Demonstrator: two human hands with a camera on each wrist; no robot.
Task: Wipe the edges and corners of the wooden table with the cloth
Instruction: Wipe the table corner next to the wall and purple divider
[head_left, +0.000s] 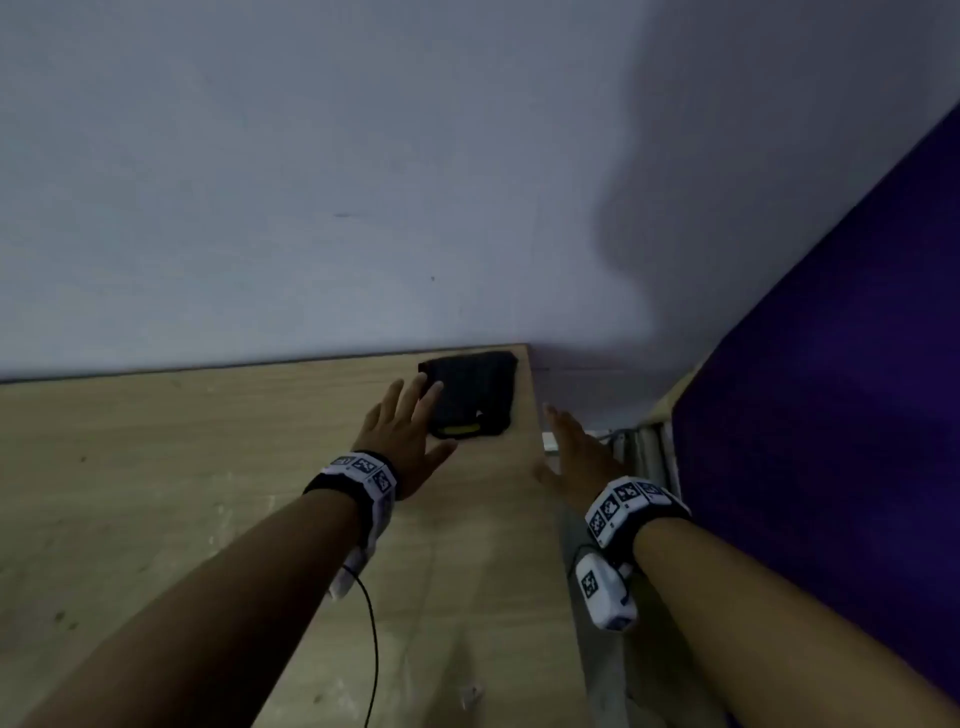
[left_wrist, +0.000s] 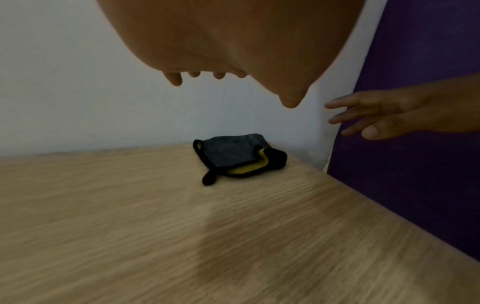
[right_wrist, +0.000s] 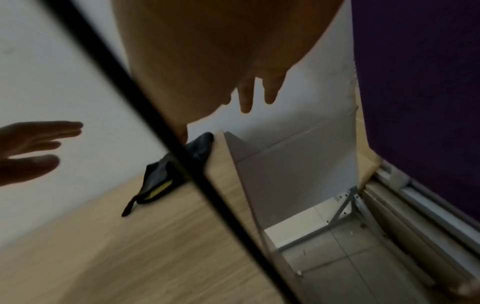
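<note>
A dark grey cloth with black trim and a yellow underside lies folded on the far right corner of the light wooden table; it also shows in the left wrist view as the cloth and in the right wrist view as the cloth. My left hand hovers with straight spread fingers just left of the cloth, above the tabletop, holding nothing. My right hand is flat and empty, past the table's right edge, in the air beside it.
A pale wall runs along the table's far edge. A purple panel stands to the right, with a narrow gap down to a tiled floor and a metal frame. A black cable hangs from my left wrist.
</note>
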